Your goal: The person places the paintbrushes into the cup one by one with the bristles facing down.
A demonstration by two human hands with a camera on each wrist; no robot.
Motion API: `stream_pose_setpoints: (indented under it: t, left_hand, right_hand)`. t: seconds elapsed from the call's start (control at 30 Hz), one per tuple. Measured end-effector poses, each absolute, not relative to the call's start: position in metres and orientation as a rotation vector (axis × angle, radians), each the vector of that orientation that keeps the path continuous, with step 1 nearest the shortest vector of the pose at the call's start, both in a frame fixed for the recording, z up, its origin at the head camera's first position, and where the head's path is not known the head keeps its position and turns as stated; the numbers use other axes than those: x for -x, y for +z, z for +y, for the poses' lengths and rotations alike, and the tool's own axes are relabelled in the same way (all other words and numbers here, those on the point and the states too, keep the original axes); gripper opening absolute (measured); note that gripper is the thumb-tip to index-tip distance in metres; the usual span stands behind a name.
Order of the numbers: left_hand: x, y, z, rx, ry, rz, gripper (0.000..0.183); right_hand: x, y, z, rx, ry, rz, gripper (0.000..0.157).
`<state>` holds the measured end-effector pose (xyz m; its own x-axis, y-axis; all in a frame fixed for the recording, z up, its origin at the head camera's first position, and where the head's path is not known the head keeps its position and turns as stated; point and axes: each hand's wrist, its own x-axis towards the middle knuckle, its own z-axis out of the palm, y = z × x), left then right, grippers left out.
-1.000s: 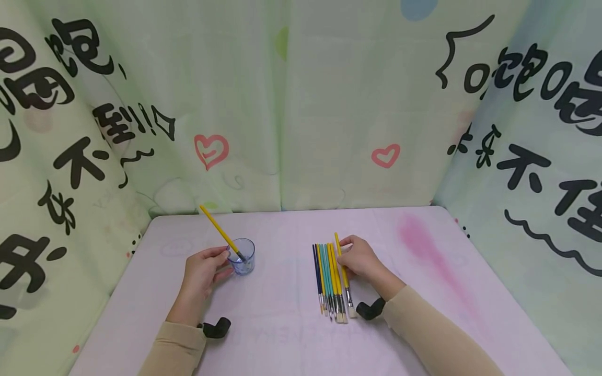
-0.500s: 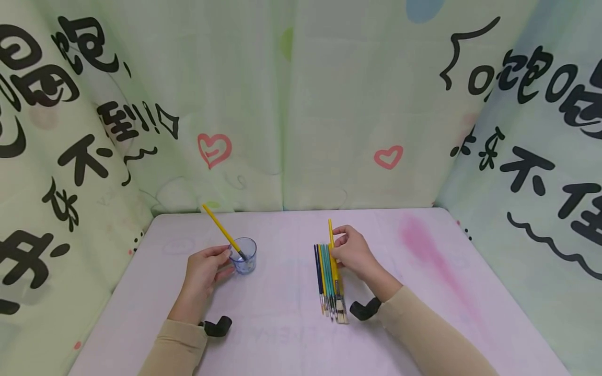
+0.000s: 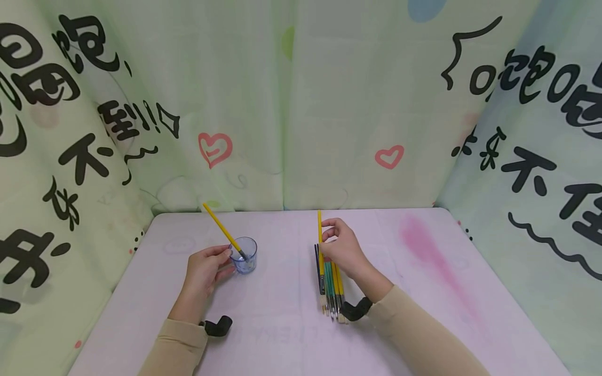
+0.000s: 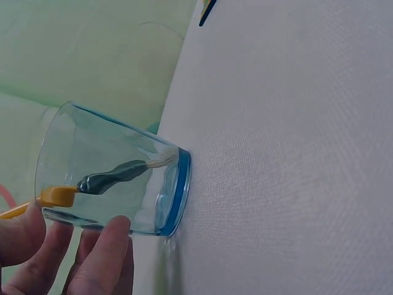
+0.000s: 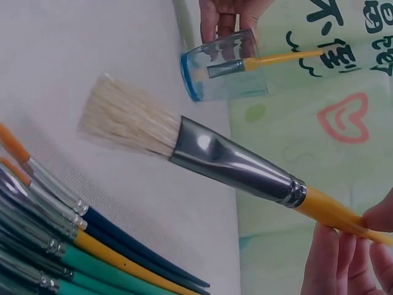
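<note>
Our right hand (image 3: 342,248) pinches a flat yellow brush (image 3: 320,224) between thumb and fingertips, so we see it narrow, closed on that handle. The brush lies along the left side of the hand: its handle end juts beyond the fingers toward the far edge of the table (image 3: 273,329), and its broad pale bristles point to the near side. From the head we see it cross the left part of a row of brushes (image 3: 335,287); from the right wrist, its bristles are clear of them. That row lies just under the hand, bristles toward us, with dark blue handles at the left, teal in the middle and yellow at the right.

Well apart to the left, our left hand (image 3: 203,271) holds a clear bluish cup (image 3: 249,267) from its left side, thumb by the rim and fingers along the wall. A second yellow brush (image 3: 216,221) leans in the cup, bristles down, handle tilting to the far left. The cup stands upright on the table, with a pale green curtain (image 3: 329,104) behind.
</note>
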<state>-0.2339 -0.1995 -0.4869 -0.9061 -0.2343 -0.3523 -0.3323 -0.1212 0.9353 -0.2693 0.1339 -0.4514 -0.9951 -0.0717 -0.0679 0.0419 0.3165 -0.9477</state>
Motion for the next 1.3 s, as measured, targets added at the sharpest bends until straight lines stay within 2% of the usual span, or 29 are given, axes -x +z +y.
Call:
stream_pose_setpoints:
  t: [1.3]
  left_hand:
    - [0.234, -0.486, -0.2, 0.687, 2.157, 2.033, 0.04]
  right_hand:
    - [0.287, -0.414, 0.047, 0.518, -2.239, 2.219, 0.049]
